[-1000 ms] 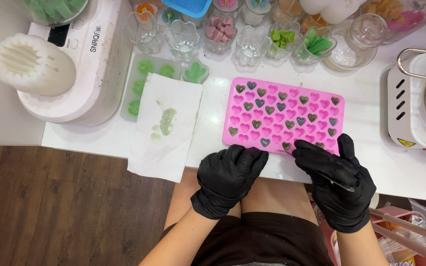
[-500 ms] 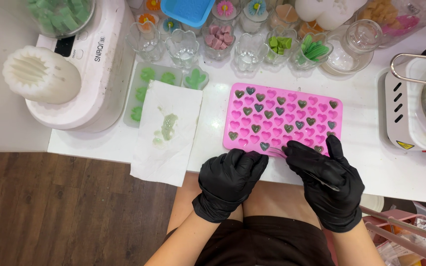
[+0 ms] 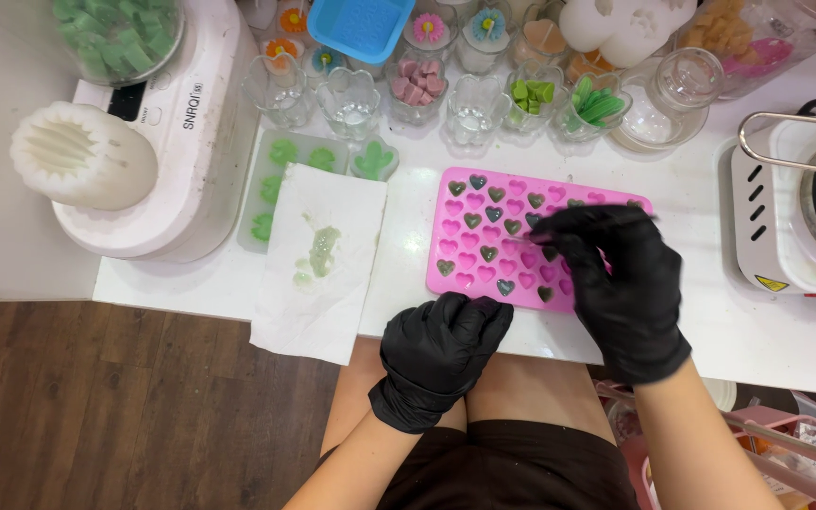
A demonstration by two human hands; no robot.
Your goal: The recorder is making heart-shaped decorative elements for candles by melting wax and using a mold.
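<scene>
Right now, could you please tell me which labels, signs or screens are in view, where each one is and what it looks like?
Screen: small dark rectangle on the white machine, upper left.
Printed label: dark lettering on the machine's top, right of the screen.
Warning sticker: yellow triangle, black edged, on the white hot plate, far right.

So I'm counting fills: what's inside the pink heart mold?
In the pink heart mold, some cavities hold dark green-grey hearts, the rest show bare pink. The right hand covers its right part, so those cavities can't be seen.
</scene>
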